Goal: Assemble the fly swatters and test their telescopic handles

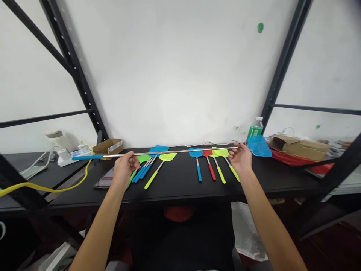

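Note:
A blue fly swatter with its metal rod drawn out long is held level above the desk, its blue handle to the left and its blue head to the right. My left hand is closed round the rod near the handle. Close to the head, my right hand grips the rod's other end. Beneath lie shorter swatters: on the left, a yellow-green swatter beside several blue and green ones, partly overlapping; on the right, a blue swatter, a red swatter and two yellow-green swatters.
Left on the black desk are a phone, a cardboard box, a power strip and a yellow cable. A bottle and a brown package stand right. Black shelf posts flank the desk.

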`<action>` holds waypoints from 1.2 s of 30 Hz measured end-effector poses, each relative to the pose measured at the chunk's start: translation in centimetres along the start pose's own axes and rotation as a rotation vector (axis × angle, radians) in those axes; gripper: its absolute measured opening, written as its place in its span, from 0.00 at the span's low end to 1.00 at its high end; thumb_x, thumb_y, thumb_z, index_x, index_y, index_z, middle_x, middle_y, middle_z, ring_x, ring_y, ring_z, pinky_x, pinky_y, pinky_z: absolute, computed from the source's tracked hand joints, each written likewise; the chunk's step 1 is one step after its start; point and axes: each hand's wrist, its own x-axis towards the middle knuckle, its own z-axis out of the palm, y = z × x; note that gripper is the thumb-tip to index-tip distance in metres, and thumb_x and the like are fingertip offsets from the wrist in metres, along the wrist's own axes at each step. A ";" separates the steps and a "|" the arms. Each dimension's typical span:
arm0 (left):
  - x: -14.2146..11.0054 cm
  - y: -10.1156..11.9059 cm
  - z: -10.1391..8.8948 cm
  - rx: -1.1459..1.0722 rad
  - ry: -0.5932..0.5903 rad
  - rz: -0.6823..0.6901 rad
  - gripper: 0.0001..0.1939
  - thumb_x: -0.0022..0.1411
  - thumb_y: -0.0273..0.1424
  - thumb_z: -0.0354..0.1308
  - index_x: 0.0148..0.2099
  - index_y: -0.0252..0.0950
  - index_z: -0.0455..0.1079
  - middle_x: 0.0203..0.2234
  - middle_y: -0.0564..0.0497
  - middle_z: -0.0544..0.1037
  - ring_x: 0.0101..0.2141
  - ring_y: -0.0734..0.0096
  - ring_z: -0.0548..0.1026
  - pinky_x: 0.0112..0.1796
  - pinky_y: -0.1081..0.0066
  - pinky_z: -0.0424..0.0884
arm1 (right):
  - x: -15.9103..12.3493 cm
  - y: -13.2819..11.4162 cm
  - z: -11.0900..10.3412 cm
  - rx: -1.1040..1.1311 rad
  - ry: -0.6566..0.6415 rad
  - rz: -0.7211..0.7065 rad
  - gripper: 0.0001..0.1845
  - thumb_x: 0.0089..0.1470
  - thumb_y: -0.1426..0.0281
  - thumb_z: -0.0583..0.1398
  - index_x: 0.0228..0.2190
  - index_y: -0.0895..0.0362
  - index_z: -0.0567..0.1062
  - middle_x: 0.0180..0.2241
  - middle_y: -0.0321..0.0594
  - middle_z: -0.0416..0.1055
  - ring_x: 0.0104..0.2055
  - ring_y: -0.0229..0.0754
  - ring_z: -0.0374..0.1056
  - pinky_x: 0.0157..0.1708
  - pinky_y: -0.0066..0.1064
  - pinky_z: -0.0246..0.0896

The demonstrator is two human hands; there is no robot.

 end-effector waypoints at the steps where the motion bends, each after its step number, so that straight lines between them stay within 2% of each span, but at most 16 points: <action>1: 0.0 -0.1 -0.1 -0.004 -0.003 0.002 0.12 0.56 0.36 0.60 0.25 0.36 0.66 0.15 0.56 0.65 0.18 0.74 0.63 0.23 0.72 0.66 | 0.0 -0.1 0.0 0.001 0.001 -0.002 0.08 0.53 0.65 0.56 0.28 0.57 0.71 0.18 0.28 0.56 0.17 0.31 0.56 0.15 0.23 0.50; 7: 0.2 -0.3 -0.4 -0.002 -0.016 0.014 0.18 0.58 0.36 0.61 0.20 0.37 0.63 0.13 0.55 0.62 0.18 0.74 0.63 0.22 0.72 0.66 | -0.5 -0.2 0.4 0.011 -0.002 -0.005 0.10 0.55 0.66 0.54 0.28 0.58 0.71 0.18 0.28 0.55 0.17 0.31 0.55 0.15 0.23 0.49; 14: 0.1 0.2 -0.3 -0.075 0.023 0.013 0.14 0.55 0.31 0.59 0.19 0.36 0.63 0.13 0.55 0.61 0.17 0.75 0.62 0.23 0.72 0.67 | -0.2 -0.5 -0.1 0.069 0.009 -0.053 0.11 0.55 0.62 0.55 0.30 0.57 0.71 0.18 0.27 0.56 0.17 0.31 0.54 0.15 0.23 0.49; 19: -0.1 0.6 -0.2 -0.067 0.029 0.024 0.15 0.54 0.31 0.57 0.18 0.37 0.60 0.12 0.56 0.60 0.16 0.75 0.61 0.23 0.72 0.68 | 0.1 -1.0 -0.8 0.194 -0.061 -0.038 0.14 0.57 0.58 0.57 0.32 0.57 0.71 0.17 0.25 0.54 0.15 0.30 0.52 0.14 0.23 0.49; 23: -0.1 0.6 -0.2 -0.128 0.034 0.048 0.16 0.55 0.31 0.57 0.19 0.37 0.57 0.13 0.58 0.57 0.16 0.77 0.60 0.22 0.73 0.67 | 0.1 -1.4 -0.9 0.302 -0.118 -0.021 0.12 0.57 0.59 0.59 0.33 0.55 0.72 0.15 0.23 0.53 0.14 0.29 0.52 0.14 0.23 0.50; 33: 0.0 0.9 -0.3 -0.099 0.161 0.121 0.21 0.57 0.34 0.62 0.20 0.37 0.55 0.13 0.60 0.55 0.16 0.78 0.58 0.22 0.74 0.67 | -0.3 -2.1 -0.9 0.427 -0.218 -0.035 0.10 0.57 0.61 0.61 0.36 0.55 0.73 0.15 0.23 0.55 0.14 0.29 0.54 0.15 0.22 0.51; 36: 0.1 0.7 -0.4 -0.096 0.219 0.114 0.22 0.57 0.36 0.63 0.19 0.38 0.54 0.12 0.61 0.52 0.15 0.78 0.57 0.21 0.74 0.67 | -0.7 -2.3 -0.8 0.442 -0.269 -0.085 0.10 0.58 0.60 0.60 0.36 0.54 0.72 0.15 0.23 0.54 0.14 0.29 0.54 0.16 0.22 0.52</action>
